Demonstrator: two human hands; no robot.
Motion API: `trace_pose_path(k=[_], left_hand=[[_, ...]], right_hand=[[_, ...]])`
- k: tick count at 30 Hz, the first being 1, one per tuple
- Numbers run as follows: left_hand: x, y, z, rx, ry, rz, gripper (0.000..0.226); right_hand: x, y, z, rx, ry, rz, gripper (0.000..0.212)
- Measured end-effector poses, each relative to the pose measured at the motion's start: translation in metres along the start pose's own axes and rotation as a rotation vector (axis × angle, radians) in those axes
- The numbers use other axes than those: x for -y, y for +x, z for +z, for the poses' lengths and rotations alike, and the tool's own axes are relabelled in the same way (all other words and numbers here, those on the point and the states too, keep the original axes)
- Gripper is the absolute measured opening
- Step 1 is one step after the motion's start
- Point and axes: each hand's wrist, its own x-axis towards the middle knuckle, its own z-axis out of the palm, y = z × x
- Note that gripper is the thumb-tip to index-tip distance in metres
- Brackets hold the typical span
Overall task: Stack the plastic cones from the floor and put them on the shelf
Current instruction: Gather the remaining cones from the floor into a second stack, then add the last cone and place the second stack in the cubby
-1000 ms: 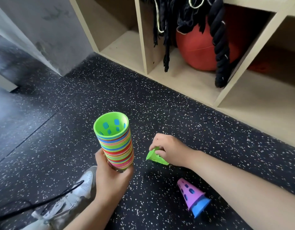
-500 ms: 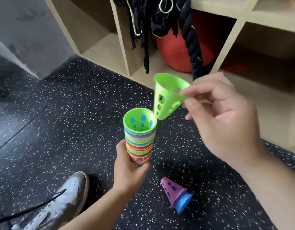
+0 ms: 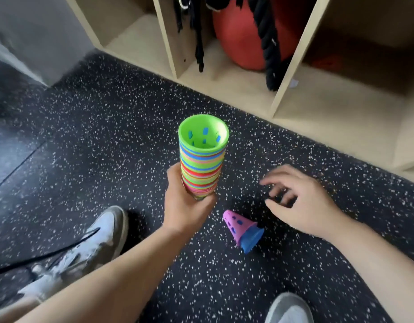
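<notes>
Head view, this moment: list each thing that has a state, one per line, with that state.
Cone stack: upright, open end up, gripped at its base.
Left hand: closed around the stack.
Right hand: open, empty, fingers spread above the floor.
Pink and blue cones: nested, lying on their side on the floor.
Shelf: bottom compartments open; no cones in them.

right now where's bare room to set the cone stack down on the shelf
Free: the left compartment and the right compartment, both bare boards. Crowded: the middle compartment, taken by the red ball and hanging black rope. The left hand holds the cone stack.
</notes>
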Motion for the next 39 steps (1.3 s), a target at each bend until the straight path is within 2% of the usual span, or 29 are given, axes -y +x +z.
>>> trace_pose_path(k=[4,8,13,16,18,21,24,27,34,39], left_hand=[[0.005,-0.011,-0.007,0.009,0.005,-0.011,0.072],[0.009,-0.020,-0.008,0.021,0.009,-0.029,0.072],[0.009,-0.025,-0.007,0.037,0.025,-0.030,0.071],[0.010,-0.024,-0.005,0.043,0.044,-0.031,0.073],[0.011,-0.021,-0.004,0.046,0.053,-0.026,0.073],[0.012,-0.016,0.000,0.057,0.050,-0.029,0.073],[0.013,-0.009,0.009,0.054,0.044,-0.029,0.074],[0.014,0.000,0.022,0.068,0.052,-0.004,0.076],[0.005,0.023,0.046,0.126,0.038,0.057,0.073],[-0.013,0.038,0.057,0.141,0.002,0.100,0.072]], right_hand=[[-0.041,-0.029,0.024,0.200,-0.094,0.146,0.051],[-0.054,-0.033,0.046,0.246,-0.123,0.149,0.041],[-0.059,-0.020,0.066,0.127,-0.216,0.024,0.023],[-0.054,-0.008,0.065,0.061,-0.194,0.065,0.017],[-0.048,-0.001,0.059,-0.028,-0.121,0.126,0.014],[-0.029,0.009,0.037,-0.216,0.108,0.196,0.024],[-0.006,0.020,0.007,-0.403,0.184,0.164,0.032],[0.017,0.031,-0.028,-0.524,0.319,0.087,0.025],[0.077,0.053,-0.094,-0.547,0.518,-0.032,0.016],[0.082,0.077,-0.083,-0.384,0.494,-0.017,0.006]])
